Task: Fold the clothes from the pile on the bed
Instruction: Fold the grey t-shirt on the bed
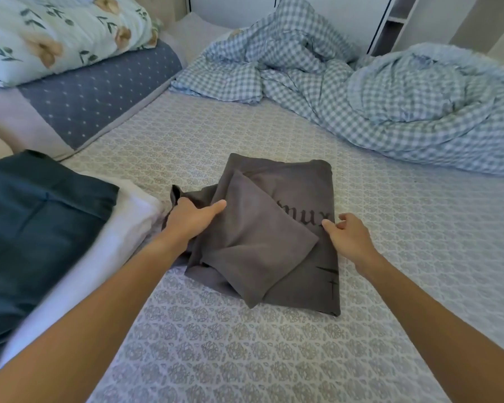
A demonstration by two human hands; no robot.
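Left hand [191, 219] is in on the grey T-shirt [274, 237], fingers curled round a bunched fold at the garment's nine o'clock edge, thumb stretched flat across the cloth toward three o'clock. Forearm runs in from seven o'clock, wrist bent slightly inward. Right hand [348, 235] sits at the shirt's three o'clock edge, thumb and fingers loosely curled, fingertips right at the hem beside the dark lettering; whether it actually pinches the fabric, I cannot tell. That forearm comes in from five o'clock, fairly straight.

The T-shirt lies partly folded at the centre of the patterned bed sheet [245, 359], a sleeve panel turned diagonally over the body, a small dark cross print showing near its five o'clock corner.

At nine o'clock, a dark teal garment [38, 213] rests on a white cloth [122, 228], just beside the shirt. Up at one o'clock, a checked duvet [376, 82] lies crumpled, well apart. At eleven o'clock, a floral quilt [61, 33] sits on a blue dotted cushion [99, 91].
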